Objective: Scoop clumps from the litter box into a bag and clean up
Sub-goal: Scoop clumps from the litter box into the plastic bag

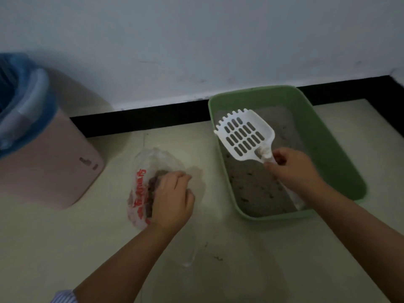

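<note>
While the white slotted litter scoop (pixel 244 134) hangs over the green litter box (pixel 336 149), its toothed edge points up & away toward the wall, long axis running from far-left down to near-right into the right hand (pixel 293 169); fingers curled round the handle just below the scoop head, w/ a small grey crumb stuck at the neck, otherwise the scoop looks empty; grey litter (pixel 255 189) fills the box floor w/ a few dark specks, can't tell if they're clumps. Left of the box, apart from it, lies the clear plastic bag (pixel 140 193) w/ red print, on the pale floor (pixel 65 248); dark clumps (pixel 153 189) show inside; the left hand (pixel 170 197) rests on it, fingers bent & gathering the film on the bag's right side. Key relation: the bag sits to the scoop's left, the litter directly under it, so the right hand is the nearer one for another dip & the left keeps the mouth ready. Judging by the clumps bagged, scooping seems well along. Further left: a pink bin (pixel 56 162) w/ blue liner (pixel 24 101); black skirting (pixel 142 119) along the wall; some dark crumbs (pixel 216 256) on the floor near the person, likely needing cleanup.
</note>
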A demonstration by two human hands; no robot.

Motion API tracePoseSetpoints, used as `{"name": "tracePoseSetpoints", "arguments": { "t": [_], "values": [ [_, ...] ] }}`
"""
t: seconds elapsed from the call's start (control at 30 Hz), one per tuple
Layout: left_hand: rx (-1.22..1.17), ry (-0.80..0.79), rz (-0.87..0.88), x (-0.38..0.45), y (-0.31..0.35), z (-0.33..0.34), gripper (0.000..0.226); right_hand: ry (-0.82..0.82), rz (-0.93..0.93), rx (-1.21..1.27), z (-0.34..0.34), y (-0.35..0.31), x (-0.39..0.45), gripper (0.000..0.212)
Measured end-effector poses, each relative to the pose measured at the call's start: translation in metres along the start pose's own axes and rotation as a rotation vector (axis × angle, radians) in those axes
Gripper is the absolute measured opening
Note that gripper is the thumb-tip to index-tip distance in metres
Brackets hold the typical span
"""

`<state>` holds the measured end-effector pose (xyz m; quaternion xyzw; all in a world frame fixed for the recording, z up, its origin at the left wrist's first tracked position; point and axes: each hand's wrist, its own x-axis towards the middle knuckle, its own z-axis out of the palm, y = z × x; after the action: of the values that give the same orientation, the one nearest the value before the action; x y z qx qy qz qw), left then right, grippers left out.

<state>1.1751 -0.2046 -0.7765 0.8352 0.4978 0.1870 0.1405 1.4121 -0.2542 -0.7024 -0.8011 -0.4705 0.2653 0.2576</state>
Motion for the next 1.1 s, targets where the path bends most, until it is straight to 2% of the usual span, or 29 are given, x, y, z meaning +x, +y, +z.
{"name": "tracePoseSetpoints", "arguments": {
  "t": [0.1,0.23,0.3,0.43,0.53,0.63,0.77,0.9,1.03,1.1],
  "values": [
    [0.037,-0.118,0.148,0.021,0.039,0.018,0.048,-0.006,0.086,-0.221,-0.037,0.032,0.005,0.035],
    [0.098,-0.355,0.034,0.042,0.084,0.037,0.062,-0.268,0.139,-0.6,-0.066,0.059,0.003,0.052],
    [0.162,-0.443,-0.023,0.046,0.092,0.048,0.064,-0.381,0.157,-0.662,-0.069,0.065,0.0,0.053],
    [0.285,-0.47,0.021,0.043,0.089,0.059,0.065,-0.483,0.18,-0.664,-0.049,0.068,0.001,0.051],
    [0.272,-0.482,0.036,0.041,0.087,0.059,0.066,-0.449,0.129,-0.702,-0.023,0.065,0.005,0.046],
    [0.267,-0.466,0.025,0.042,0.087,0.061,0.066,-0.469,0.126,-0.634,-0.005,0.067,0.012,0.024],
    [0.297,-0.339,0.095,0.043,0.084,0.068,0.067,-0.422,0.116,-0.501,0.021,0.074,0.019,0.036],
    [0.303,-0.346,0.099,0.042,0.084,0.069,0.064,-0.394,0.09,-0.436,0.047,0.069,0.047,0.038],
    [0.213,-0.303,0.072,0.04,0.087,0.066,0.068,-0.248,-0.005,-0.358,0.054,0.071,0.051,0.037],
    [0.184,-0.312,-0.004,0.039,0.09,0.063,0.072,-0.199,-0.014,-0.306,0.053,0.075,0.05,0.036]
  ]
}}
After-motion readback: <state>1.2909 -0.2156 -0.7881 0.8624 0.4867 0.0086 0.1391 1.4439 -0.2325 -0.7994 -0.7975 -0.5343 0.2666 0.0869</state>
